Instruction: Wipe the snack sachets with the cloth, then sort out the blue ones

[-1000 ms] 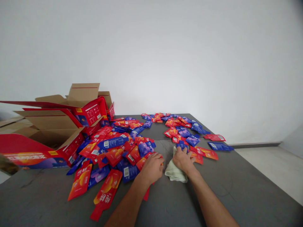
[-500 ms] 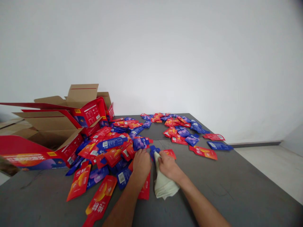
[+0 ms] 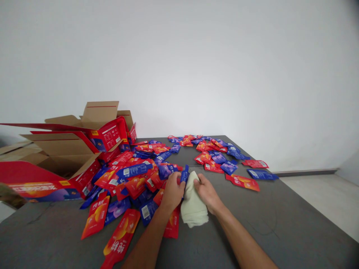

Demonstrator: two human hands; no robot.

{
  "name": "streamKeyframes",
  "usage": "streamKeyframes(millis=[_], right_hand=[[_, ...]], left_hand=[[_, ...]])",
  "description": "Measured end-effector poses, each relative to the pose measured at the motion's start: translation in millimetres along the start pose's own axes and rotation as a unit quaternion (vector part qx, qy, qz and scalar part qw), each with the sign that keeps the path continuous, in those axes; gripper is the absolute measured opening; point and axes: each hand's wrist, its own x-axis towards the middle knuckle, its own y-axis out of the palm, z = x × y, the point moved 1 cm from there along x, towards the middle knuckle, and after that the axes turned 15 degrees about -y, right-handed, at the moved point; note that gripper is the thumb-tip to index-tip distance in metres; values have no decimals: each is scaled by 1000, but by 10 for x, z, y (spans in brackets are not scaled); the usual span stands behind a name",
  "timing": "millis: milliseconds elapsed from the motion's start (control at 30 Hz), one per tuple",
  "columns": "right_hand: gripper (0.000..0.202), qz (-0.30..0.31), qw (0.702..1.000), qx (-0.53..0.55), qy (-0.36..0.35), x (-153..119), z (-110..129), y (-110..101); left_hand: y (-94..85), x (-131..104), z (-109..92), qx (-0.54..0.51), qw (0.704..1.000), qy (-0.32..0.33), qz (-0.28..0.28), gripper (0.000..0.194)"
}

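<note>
My left grip point(image 3: 173, 191) pinched a blue pouch point(image 3: 184, 175), tilted up, midway between the bench point(image 3: 280, 213)'s left and right edges. My right grip point(image 3: 209, 193) pinched the pale cloth point(image 3: 193, 205) just beside it. Loose pouches point(image 3: 133, 170) lay heaped toward the left edge; second heap point(image 3: 218, 157) near the far right corner.
</note>
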Motion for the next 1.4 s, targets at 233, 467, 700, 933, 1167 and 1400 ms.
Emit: streamKeyframes(millis=[233, 467, 700, 933, 1167, 1400], right_hand=[[22, 2, 971, -45, -236, -93, 308, 78], [29, -96, 955, -97, -264, -60, 205, 71], [36, -90, 943, -157, -278, -50, 165, -5], [42, 89, 934, -142, -316, -199, 329, 242], [30, -28, 961, -44, -273, -139, 355, 130], [15, -137, 968, -65, -198, -94, 291, 76]], left_hand=[[-7, 46, -9, -411, 891, -176, 78, 36], [-6, -48, -78, -443, 839, -227, 217, 49], [56, -78, -99, -438, 843, -214, 225, 50], [-74, -19, -90, -524, 805, -223, 165, 45], [-69, -8, -136, -478, 854, -171, 113, 33], [-107, -7, -93, -467, 861, -195, 41, 59]])
